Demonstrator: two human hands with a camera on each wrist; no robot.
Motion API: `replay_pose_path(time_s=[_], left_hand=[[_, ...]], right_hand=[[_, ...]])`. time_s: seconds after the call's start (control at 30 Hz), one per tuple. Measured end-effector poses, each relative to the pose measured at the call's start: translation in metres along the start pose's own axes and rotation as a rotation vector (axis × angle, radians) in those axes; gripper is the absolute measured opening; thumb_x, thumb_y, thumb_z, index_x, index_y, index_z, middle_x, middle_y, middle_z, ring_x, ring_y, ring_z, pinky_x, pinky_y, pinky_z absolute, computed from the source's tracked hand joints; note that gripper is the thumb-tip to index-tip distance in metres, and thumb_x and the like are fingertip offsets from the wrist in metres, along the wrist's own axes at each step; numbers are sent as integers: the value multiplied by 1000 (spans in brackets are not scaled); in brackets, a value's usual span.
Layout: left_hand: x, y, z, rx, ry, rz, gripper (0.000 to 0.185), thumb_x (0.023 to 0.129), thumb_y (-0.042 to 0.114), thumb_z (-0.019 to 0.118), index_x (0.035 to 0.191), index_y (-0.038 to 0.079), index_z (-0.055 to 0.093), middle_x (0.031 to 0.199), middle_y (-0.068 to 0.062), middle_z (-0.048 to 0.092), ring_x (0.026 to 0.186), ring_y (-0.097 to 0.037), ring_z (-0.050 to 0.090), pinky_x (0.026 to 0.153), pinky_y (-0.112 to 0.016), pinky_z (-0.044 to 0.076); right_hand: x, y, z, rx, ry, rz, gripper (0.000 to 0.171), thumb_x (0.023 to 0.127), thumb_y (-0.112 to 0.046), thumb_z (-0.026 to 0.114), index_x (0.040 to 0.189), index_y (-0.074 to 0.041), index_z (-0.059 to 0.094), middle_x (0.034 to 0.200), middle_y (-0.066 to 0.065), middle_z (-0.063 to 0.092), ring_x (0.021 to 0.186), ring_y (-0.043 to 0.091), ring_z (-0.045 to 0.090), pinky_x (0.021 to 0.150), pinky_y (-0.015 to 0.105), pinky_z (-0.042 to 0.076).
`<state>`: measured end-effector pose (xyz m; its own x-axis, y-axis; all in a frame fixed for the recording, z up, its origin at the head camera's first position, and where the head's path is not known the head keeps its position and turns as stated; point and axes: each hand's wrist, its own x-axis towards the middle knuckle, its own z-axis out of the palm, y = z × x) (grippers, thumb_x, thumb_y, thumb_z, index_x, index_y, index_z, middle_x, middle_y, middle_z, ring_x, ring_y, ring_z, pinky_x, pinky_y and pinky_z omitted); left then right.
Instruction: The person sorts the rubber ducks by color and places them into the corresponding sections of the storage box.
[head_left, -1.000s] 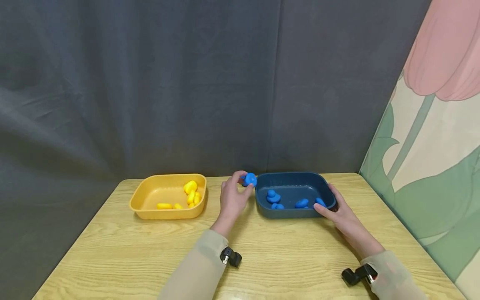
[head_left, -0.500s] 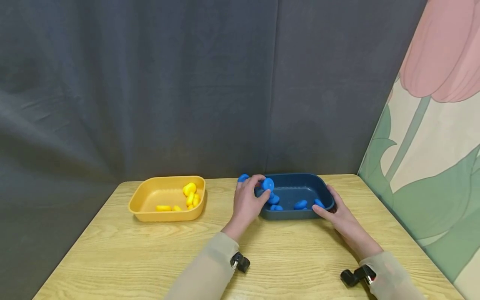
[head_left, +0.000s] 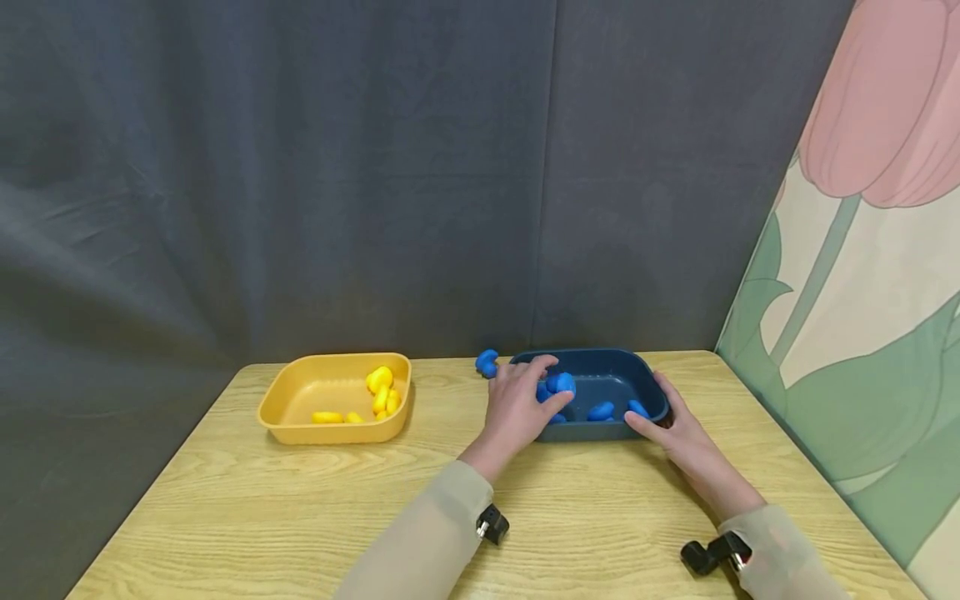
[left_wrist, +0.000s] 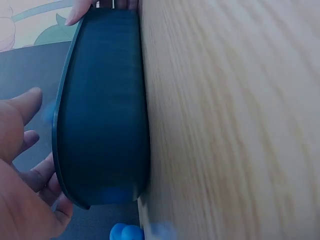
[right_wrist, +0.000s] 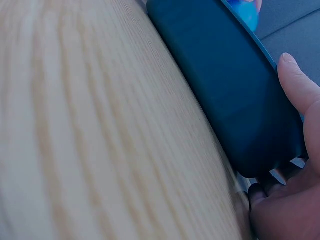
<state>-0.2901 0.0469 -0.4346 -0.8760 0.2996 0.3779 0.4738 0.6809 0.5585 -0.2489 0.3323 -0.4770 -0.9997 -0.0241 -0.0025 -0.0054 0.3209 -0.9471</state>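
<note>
My left hand (head_left: 517, 404) reaches over the left side of the dark blue tray (head_left: 592, 431). Its thumb and fingers are spread around a small, rounded blue piece (head_left: 561, 383); in the left wrist view that piece (left_wrist: 49, 112) is a blur above the rim, apart from the fingertips. My right hand (head_left: 688, 433) grips the tray's right end, thumb at the rim and fingers around the outer wall (right_wrist: 215, 85). Inside lie several blue pieces, including an oval one (head_left: 602, 411) and one beside my right thumb (head_left: 637, 407). My left hand partly covers others.
One lobed blue piece (head_left: 487, 363) lies on the wooden table (head_left: 285, 517), behind and left of the blue tray. Farther left stands a yellow tray (head_left: 300, 432) with several yellow pieces (head_left: 380, 379). A dark curtain (head_left: 390, 183) hangs behind the table.
My left hand has moved right with a blue piece, from beside the blue tray to over it, and its fingers have spread from the piece. My right hand stays on the tray.
</note>
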Motion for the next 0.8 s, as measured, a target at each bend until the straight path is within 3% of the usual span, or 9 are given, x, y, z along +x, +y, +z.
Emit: replay_pose_path(time_s=[0.13,0.23,0.8], left_hand=[[2,-2,-1,-15,-3,-15,64,105,50,75,162,28,56,160,-5,58,148,-35,45,122,-59,36],[3,-7,-2,-25,23,-25,64,106,50,74,163,27,55,161,-6,55,149,-33,43,123,-57,37],[12,-58,-14,-110,195,-154,62,106,37,79,161,20,57,158,-14,55,140,-39,49,116,-57,43]], right_hand=[[-1,-1,1,7,-2,-3,107,111,-26,71,177,-18,-12,181,28,-7,165,54,9,129,70,17],[0,-1,0,6,-2,-4,107,111,-27,71,177,-18,-12,181,28,-7,164,54,9,128,71,18],[-2,-2,0,-11,3,-5,107,110,-28,72,177,-18,-11,181,30,-7,163,58,8,127,73,18]])
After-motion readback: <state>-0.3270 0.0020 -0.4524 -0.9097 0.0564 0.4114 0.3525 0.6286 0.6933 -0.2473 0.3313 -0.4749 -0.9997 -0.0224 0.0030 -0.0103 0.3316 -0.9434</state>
